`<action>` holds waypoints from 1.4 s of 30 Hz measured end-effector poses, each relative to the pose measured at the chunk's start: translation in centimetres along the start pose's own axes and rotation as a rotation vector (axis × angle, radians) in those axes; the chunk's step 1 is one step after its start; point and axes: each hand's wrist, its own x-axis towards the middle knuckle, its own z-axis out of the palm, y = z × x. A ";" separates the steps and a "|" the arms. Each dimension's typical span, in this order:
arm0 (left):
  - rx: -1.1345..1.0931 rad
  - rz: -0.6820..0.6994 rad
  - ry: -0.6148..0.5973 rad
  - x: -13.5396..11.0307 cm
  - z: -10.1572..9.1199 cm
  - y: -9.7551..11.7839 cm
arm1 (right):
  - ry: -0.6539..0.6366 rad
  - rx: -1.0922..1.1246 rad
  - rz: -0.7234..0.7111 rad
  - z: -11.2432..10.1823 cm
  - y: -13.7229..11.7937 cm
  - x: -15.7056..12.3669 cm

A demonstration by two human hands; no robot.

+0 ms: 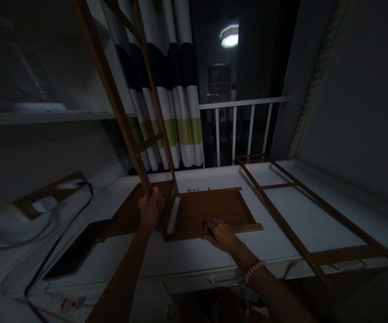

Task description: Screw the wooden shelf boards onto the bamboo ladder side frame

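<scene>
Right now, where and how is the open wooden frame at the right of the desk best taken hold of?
Probably by its left rail, just nearer than the middle crossbar, coming from the left and above. That rail is slim, lies closer to the right hand than the other long rail, and the open gap beside it leaves room to wrap around.

brown frame (pixel 123 119), brown panel (pixel 214 208), white tabletop (pixel 167 255), curtain (pixel 185 105) banded white, navy and green, pink-and-white bracelet (pixel 254 270)
</scene>
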 end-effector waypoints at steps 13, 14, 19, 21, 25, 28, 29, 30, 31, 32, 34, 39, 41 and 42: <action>0.027 -0.035 0.017 0.0 -0.1 -0.2 | 0.011 -0.037 -0.001 -0.1 -0.3 0.0; 0.023 -0.034 0.015 0.0 -0.1 -0.2 | 0.010 -0.041 -0.001 -0.1 -0.3 -0.1; 0.004 -0.023 0.022 0.1 -0.2 -0.2 | 0.006 -0.056 -0.005 -0.1 -0.3 0.0; 0.001 -0.019 0.024 0.2 -0.2 -0.2 | 0.005 -0.057 -0.013 -0.2 -0.3 0.0; -0.003 0.005 -0.015 0.1 -0.3 -0.1 | -0.005 -0.054 -0.013 -0.4 -0.4 0.0; 0.019 0.008 -0.011 0.0 -0.1 0.0 | -0.018 -0.053 -0.003 -0.4 -0.3 0.0; 0.025 0.007 -0.005 0.0 0.0 0.0 | -0.024 -0.052 -0.002 -0.3 -0.3 0.0; 0.025 0.007 -0.002 0.0 0.1 0.0 | -0.027 -0.054 0.000 -0.3 -0.3 0.0; 0.022 0.007 -0.003 -0.1 0.1 0.0 | -0.028 -0.055 0.004 -0.3 -0.2 -0.1; 0.016 0.010 -0.009 -0.1 0.2 0.0 | -0.029 -0.057 0.005 -0.2 -0.2 0.0; 0.005 0.020 -0.025 0.0 0.4 -0.1 | -0.033 -0.057 0.001 -0.2 -0.1 0.0; -0.002 0.006 -0.059 0.0 0.8 -0.4 | -0.042 -0.064 -0.009 -0.4 0.1 0.0; -0.008 0.010 -0.073 0.0 1.0 -0.5 | -0.041 -0.063 -0.012 -0.4 0.2 0.0; -0.007 0.019 -0.079 0.0 1.1 -0.6 | -0.039 -0.060 -0.012 -0.4 0.3 0.0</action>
